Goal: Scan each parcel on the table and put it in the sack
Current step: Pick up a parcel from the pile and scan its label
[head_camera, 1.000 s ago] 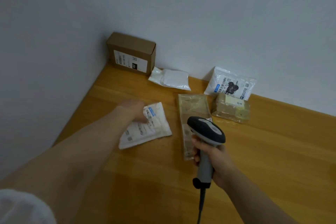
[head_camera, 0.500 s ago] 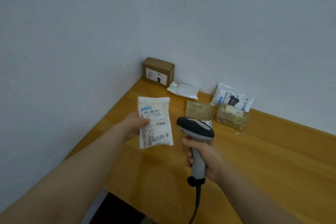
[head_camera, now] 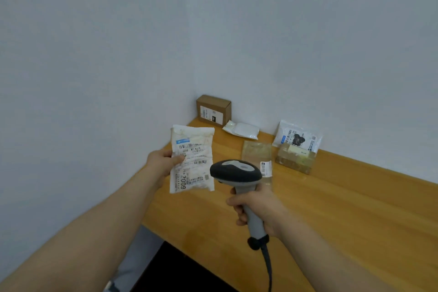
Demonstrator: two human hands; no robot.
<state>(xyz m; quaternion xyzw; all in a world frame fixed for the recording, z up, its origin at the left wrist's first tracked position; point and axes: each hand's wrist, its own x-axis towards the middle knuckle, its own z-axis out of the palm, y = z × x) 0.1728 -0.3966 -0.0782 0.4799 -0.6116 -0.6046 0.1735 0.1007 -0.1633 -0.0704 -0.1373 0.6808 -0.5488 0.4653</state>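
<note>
**Parcel held up, scanner head beside it**

Head view: The left hand [head_camera: 163, 161] holds a white bag [head_camera: 192, 161] upright above the counter [head_camera: 343, 208], label side towards the camera. Its thumb lies across the label's left edge and the other fingers are hidden behind the bag, so the hand pinches the bag at its left side. The barcode sits just right of the thumb; the large print "2009" is below it.

The right hand [head_camera: 258, 208] is wrapped around the grey handle of the scanner [head_camera: 237, 173], fingers [head_camera: 237, 202] curled tight on it. The dark scanner head rises above those fingers, just beside the bag's lower right corner; whether they touch cannot be told. The cable hangs down below the hand.

Beyond the right fingers, on the counter, lie a flat clear parcel [head_camera: 256, 151], a taped block [head_camera: 296, 160] and a printed bag [head_camera: 297, 137] leaning on the wall. Beyond the left fingers, in the corner, stand a brown box [head_camera: 213, 110] and, just beside it, a white pouch [head_camera: 241, 129].
</note>
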